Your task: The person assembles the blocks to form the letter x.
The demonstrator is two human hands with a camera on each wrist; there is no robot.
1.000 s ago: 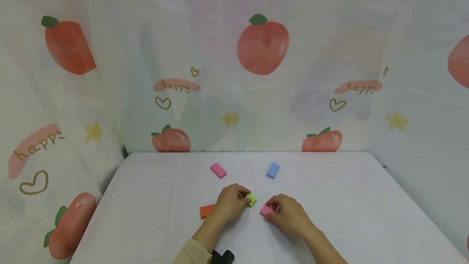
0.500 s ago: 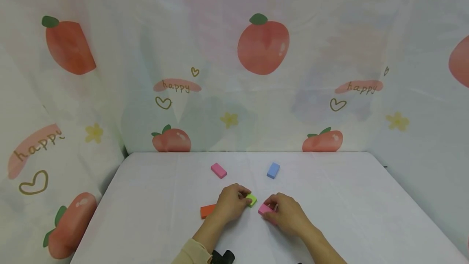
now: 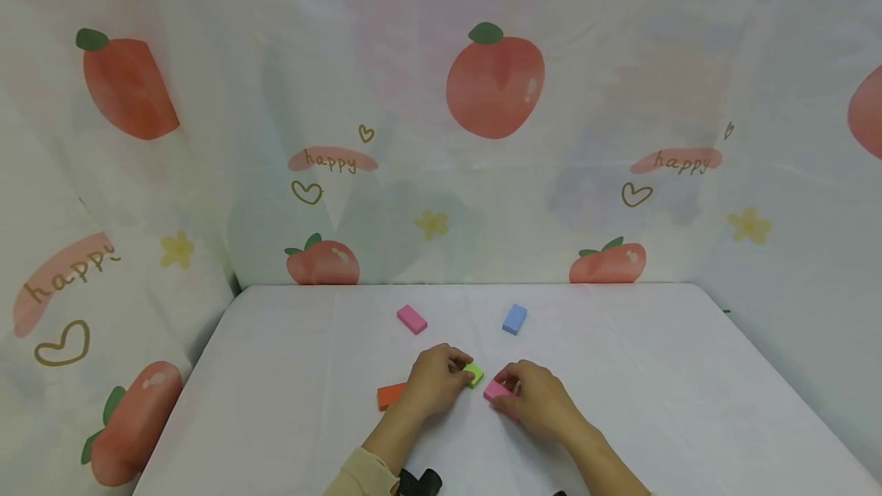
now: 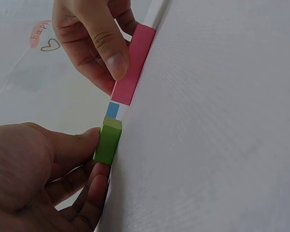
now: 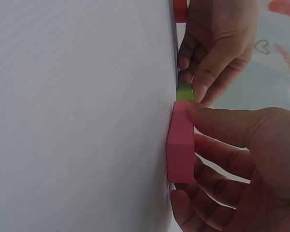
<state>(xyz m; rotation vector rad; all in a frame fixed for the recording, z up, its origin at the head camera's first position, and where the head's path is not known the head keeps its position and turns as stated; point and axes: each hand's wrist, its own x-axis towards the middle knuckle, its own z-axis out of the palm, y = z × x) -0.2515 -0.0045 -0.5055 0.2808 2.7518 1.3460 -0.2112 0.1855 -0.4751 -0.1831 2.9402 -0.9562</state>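
Currently, both hands are at work over the white table, near the middle of the scene. The left hand grasps the green block, thumb on the near side and fingers curled to the far side; the block's right end projects from the grip. Just to the right, the right hand pinches the near pink block between thumb and fingers, its left end pointing toward the green one. The two blocks are apart: the left wrist view shows a narrow gap between them. Both sit low, at the table surface.

Left of the left hand lies the orange block, its right part hidden behind that hand and wrist. At the far side, two more blocks lie flat: the far pink block to the left, the blue block to the right, both at a slant and well apart. A beige sleeve covers the left forearm; beside it, at the near edge of view, a black object, identity unclear. Backdrop: pale cloth printed with peaches.
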